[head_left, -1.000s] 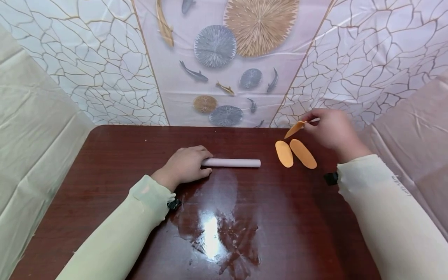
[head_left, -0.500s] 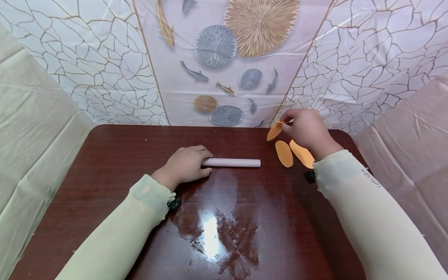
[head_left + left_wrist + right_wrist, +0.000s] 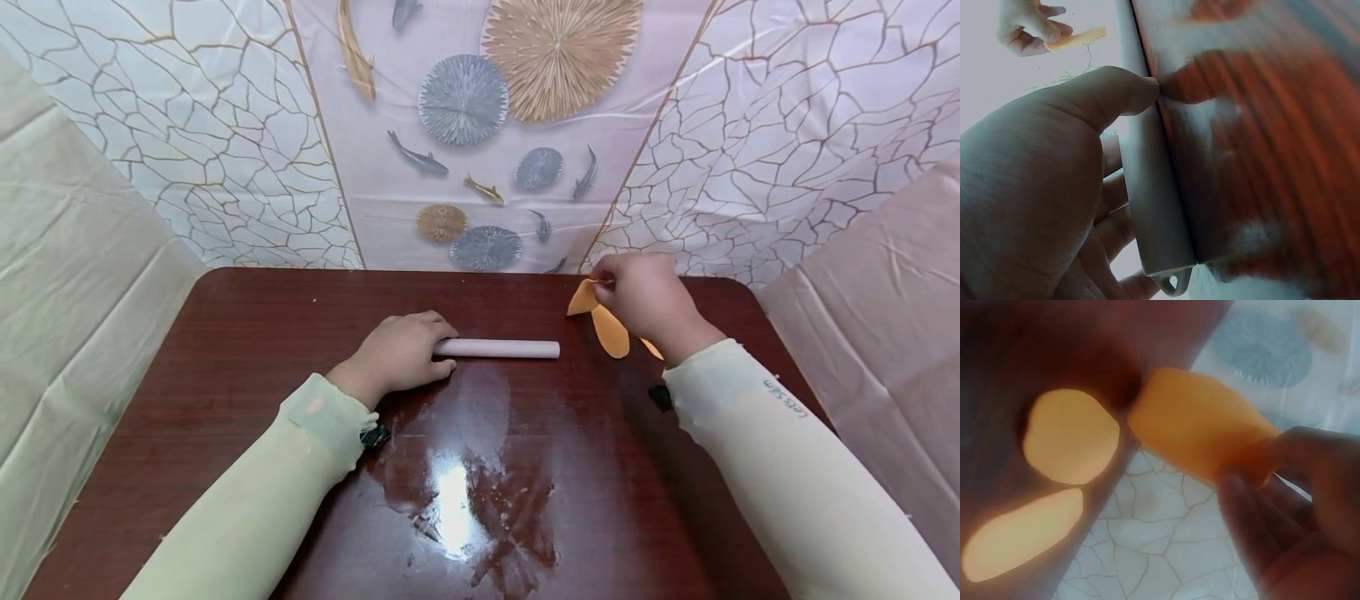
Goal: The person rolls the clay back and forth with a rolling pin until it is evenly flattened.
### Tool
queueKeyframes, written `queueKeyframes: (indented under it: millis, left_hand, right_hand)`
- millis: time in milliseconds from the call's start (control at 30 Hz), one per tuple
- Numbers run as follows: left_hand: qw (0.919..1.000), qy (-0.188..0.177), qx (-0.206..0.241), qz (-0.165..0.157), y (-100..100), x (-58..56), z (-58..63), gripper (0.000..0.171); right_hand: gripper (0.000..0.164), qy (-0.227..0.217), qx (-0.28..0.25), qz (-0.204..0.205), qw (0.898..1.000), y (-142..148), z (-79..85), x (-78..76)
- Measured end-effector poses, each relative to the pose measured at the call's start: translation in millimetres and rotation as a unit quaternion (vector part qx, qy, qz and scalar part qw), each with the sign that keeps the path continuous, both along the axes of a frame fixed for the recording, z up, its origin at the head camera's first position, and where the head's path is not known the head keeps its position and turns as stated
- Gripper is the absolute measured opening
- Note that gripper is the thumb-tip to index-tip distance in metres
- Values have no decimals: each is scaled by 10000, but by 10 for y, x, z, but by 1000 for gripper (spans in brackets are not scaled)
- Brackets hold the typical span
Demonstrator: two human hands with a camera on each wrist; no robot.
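Note:
My left hand (image 3: 397,353) rests on the table and grips one end of a pale, smooth cylinder (image 3: 510,348) that points right. In the left wrist view, the thumb lies on one side of this pale cylinder (image 3: 1157,206) and the fingers on the other. A small loop with a hole (image 3: 1174,282) is on its near end. At the back right, my right hand (image 3: 647,292) pinches a thin orange oval piece (image 3: 581,298) by its edge, tilted and slightly bent. Two similar pieces lie below: one orange oval (image 3: 611,335) and another orange oval (image 3: 652,347), mostly hidden by the hand.
The dark reddish-brown table (image 3: 285,321) is glossy, with a bright reflection and smudges (image 3: 510,517) near the front. A patterned sheet (image 3: 210,125) hangs behind its back edge. Plain pale cloth (image 3: 67,233) hangs at the left, with more cloth (image 3: 892,308) at the right.
My right hand has moved left with the orange piece, then lowered slightly toward the table. It now covers more of the other orange pieces. My left hand and the cylinder have stayed still.

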State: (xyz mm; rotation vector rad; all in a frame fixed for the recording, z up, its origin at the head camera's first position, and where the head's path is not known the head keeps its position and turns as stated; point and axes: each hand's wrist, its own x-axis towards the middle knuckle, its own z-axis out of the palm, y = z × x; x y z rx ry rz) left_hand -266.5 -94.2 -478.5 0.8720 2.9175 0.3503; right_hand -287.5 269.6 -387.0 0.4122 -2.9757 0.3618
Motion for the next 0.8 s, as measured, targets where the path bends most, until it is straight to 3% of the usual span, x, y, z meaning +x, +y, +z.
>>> queueKeyframes:
  millis: [467, 800]
  left_hand:
    - [10000, 15, -44, -10, -2, 11, 26, 49]
    - [10000, 34, -1, 3, 2, 10, 37, 48]
  right_hand:
    - [14, -89, 512, 206, 9984, 23, -182, 455]
    - [13, 109, 423, 534, 9976, -15, -392, 559]
